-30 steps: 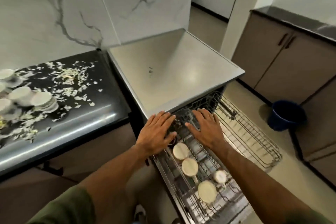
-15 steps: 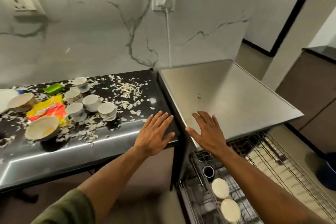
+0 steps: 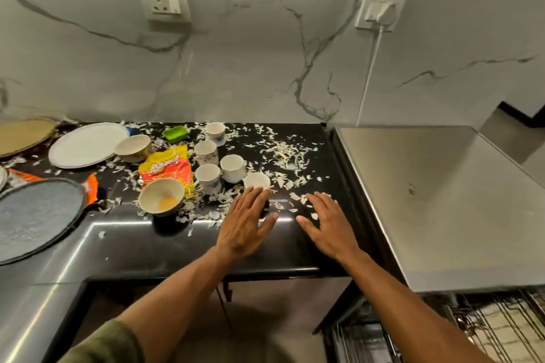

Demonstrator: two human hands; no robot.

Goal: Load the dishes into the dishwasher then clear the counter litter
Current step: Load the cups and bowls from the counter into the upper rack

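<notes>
Both hands hover flat over the black counter (image 3: 182, 247), fingers straight, holding nothing. My left hand (image 3: 246, 221) has its fingertips just in front of a small white cup (image 3: 256, 180). My right hand (image 3: 327, 222) is beside it, over scattered white shreds (image 3: 283, 156). Behind stand several white cups (image 3: 233, 167), two cream bowls (image 3: 160, 196) (image 3: 133, 147), a white plate (image 3: 87, 144), a grey plate (image 3: 32, 218) and a yellow-red snack wrapper (image 3: 165, 168). The dishwasher rack (image 3: 495, 324) shows at bottom right.
The steel dishwasher top (image 3: 436, 200) adjoins the counter on the right. A small green container (image 3: 176, 133) and an orange wrapper (image 3: 91, 186) lie among the litter. A tan plate (image 3: 23, 134) sits far left. A plugged-in white cable (image 3: 370, 68) runs down the marble wall.
The view swung left and up from the dishwasher rack to the counter. Both hands moved away from the rack and now hover over the littered counter, still flat and empty.
</notes>
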